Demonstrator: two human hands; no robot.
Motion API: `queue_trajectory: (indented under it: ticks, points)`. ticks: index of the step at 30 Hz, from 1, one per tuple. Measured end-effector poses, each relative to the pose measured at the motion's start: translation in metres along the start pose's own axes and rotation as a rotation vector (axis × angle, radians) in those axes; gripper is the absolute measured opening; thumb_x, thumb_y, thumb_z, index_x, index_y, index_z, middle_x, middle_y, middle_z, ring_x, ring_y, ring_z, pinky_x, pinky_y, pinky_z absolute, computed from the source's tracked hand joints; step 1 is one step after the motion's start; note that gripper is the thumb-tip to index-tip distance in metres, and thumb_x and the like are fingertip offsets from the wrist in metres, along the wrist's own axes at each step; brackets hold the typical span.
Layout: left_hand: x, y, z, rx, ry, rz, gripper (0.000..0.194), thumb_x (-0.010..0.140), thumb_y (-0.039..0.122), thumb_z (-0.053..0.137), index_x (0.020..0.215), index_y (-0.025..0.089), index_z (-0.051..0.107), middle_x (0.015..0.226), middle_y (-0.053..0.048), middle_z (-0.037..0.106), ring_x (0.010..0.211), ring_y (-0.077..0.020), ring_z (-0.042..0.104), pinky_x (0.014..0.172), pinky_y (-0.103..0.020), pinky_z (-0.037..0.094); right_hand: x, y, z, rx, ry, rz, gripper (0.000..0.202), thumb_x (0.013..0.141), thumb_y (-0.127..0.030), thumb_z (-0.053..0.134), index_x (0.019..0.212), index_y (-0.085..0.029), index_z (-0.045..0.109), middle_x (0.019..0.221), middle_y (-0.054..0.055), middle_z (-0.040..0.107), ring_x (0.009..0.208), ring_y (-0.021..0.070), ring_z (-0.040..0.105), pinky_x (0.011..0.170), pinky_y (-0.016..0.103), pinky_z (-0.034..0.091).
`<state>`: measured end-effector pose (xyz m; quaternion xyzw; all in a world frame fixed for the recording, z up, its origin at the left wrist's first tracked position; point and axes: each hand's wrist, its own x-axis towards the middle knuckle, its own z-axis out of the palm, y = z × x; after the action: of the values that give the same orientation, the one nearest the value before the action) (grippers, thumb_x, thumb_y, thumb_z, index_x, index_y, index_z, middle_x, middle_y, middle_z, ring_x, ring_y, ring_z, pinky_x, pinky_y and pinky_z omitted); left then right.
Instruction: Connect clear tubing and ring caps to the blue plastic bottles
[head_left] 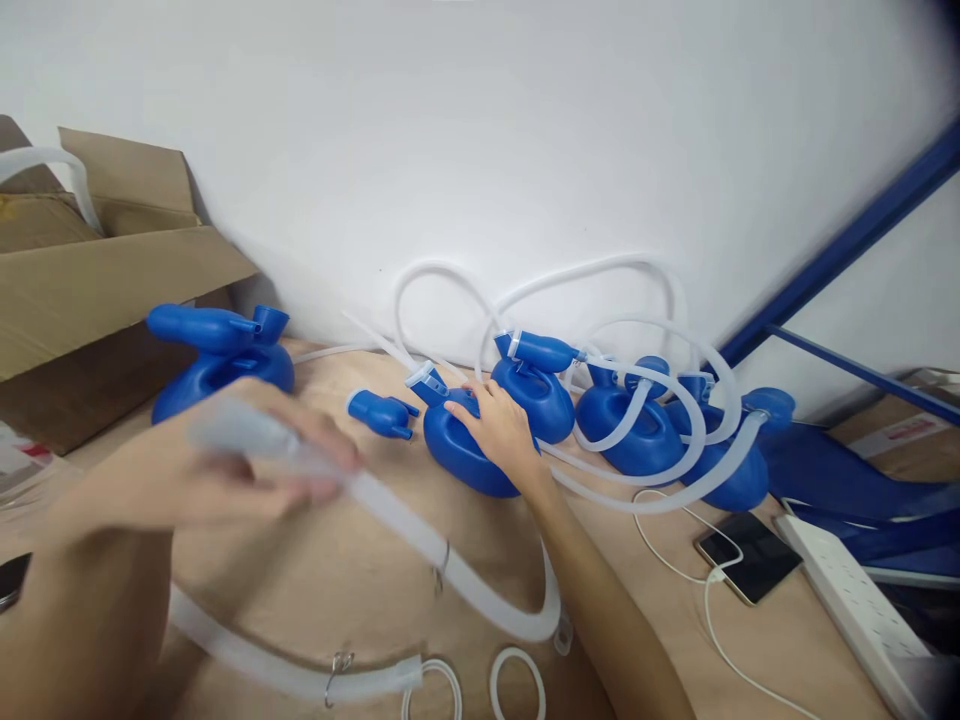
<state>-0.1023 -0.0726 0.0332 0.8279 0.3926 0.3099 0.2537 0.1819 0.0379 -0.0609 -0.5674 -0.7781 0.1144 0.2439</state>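
Observation:
My left hand [277,455], blurred, is closed around the end part of a translucent tube [405,525]. The tube curves down and right toward my right forearm. My right hand [499,425] grips a blue bottle [457,450] at its handle, in the middle of the table. A loose blue spouted piece [381,413] lies just left of that bottle. Metal clips [442,570] sit on the tube, and another tube [277,670] with a clip crosses the lower left.
Behind my left hand is another blue bottle [225,375], beside an open cardboard box [112,290]. More blue bottles [630,435] with looping tubes stand at the right. A phone [750,558], white cable and power strip [855,610] lie near a blue metal frame [847,235].

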Motion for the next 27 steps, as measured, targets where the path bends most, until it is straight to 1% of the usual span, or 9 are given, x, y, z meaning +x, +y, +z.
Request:
queue_trajectory:
  ticks: [3,6,8,11,13,15,20,24,27]
  points:
    - [0.035,-0.017,-0.009,-0.148,0.132,-0.140,0.014,0.082,0.034,0.078,0.090,0.024,0.081,0.068,-0.003,0.077,0.063,-0.0201,0.072,0.058,-0.029,0.058,-0.007,-0.007,-0.015,0.194,-0.068,-0.166,0.042,0.106,-0.054,0.047,0.131,-0.026,0.067,0.141,0.008,0.065,0.137,0.0267,0.054,0.118,0.043,0.037]
    - [0.050,-0.034,0.002,-0.280,0.208,-0.299,0.028,0.081,0.036,0.082,0.100,0.017,0.076,0.073,-0.003,0.078,0.072,-0.0214,0.074,0.067,-0.031,0.061,-0.018,-0.020,-0.035,0.602,-0.293,-0.281,0.049,0.110,-0.052,0.033,0.134,-0.024,0.065,0.131,0.007,0.071,0.128,0.0215,0.063,0.114,0.038,0.044]
    - [0.055,-0.040,0.013,-0.347,0.227,-0.336,0.033,0.080,0.037,0.085,0.104,0.016,0.075,0.080,-0.003,0.080,0.079,-0.0223,0.076,0.074,-0.032,0.062,-0.027,-0.030,-0.044,0.702,-0.447,-0.253,0.051,0.105,-0.054,0.049,0.146,-0.024,0.056,0.123,0.007,0.073,0.114,0.0209,0.069,0.101,0.035,0.052]
    - [0.061,-0.047,0.024,-0.465,0.346,-0.312,0.044,0.072,0.042,0.091,0.103,0.015,0.074,0.084,-0.005,0.081,0.080,-0.0233,0.077,0.078,-0.035,0.064,-0.035,-0.038,-0.049,0.624,-0.567,-0.158,0.081,0.089,-0.048,0.076,0.159,-0.029,0.039,0.107,0.002,0.073,0.088,0.0175,0.072,0.081,0.030,0.056]
    - [0.064,-0.055,0.026,-0.524,0.415,-0.299,0.050,0.066,0.046,0.094,0.100,0.015,0.076,0.083,-0.006,0.081,0.077,-0.0241,0.077,0.077,-0.036,0.065,-0.036,-0.039,-0.050,0.606,-0.581,-0.102,0.079,0.091,-0.044,0.074,0.159,-0.030,0.037,0.093,-0.002,0.071,0.072,0.0142,0.069,0.073,0.028,0.055]
    - [0.066,-0.064,0.026,-0.558,0.457,-0.293,0.050,0.064,0.047,0.095,0.098,0.015,0.077,0.082,-0.007,0.080,0.076,-0.0249,0.077,0.076,-0.036,0.066,-0.034,-0.036,-0.052,0.611,-0.552,-0.052,0.062,0.095,-0.043,0.068,0.151,-0.028,0.046,0.087,-0.004,0.069,0.062,0.0121,0.067,0.067,0.027,0.054]
    - [0.064,-0.071,0.024,-0.611,0.432,-0.314,0.059,0.063,0.039,0.098,0.110,0.016,0.072,0.075,-0.005,0.079,0.074,-0.0252,0.078,0.070,-0.033,0.065,-0.032,-0.030,-0.065,0.464,-0.468,-0.055,0.030,0.101,-0.047,0.058,0.112,-0.021,0.069,0.076,-0.003,0.067,0.058,0.0122,0.065,0.059,0.024,0.049]
    - [0.058,-0.061,0.016,-0.565,0.462,-0.273,0.083,0.072,0.043,0.092,0.144,0.025,0.054,0.077,0.000,0.078,0.077,-0.0235,0.079,0.068,-0.030,0.065,-0.039,-0.029,-0.080,0.269,-0.427,-0.147,0.036,0.106,-0.039,0.050,0.134,-0.025,0.068,0.077,-0.002,0.070,0.066,0.0142,0.067,0.062,0.025,0.047]
    - [0.053,-0.056,0.007,-0.416,0.486,-0.231,0.060,0.081,0.048,0.084,0.133,0.025,0.066,0.084,-0.003,0.079,0.084,-0.0233,0.077,0.065,-0.026,0.063,-0.046,-0.028,-0.091,0.116,-0.411,-0.204,0.045,0.107,-0.031,0.050,0.151,-0.027,0.057,0.087,0.000,0.077,0.078,0.0169,0.071,0.073,0.029,0.050]
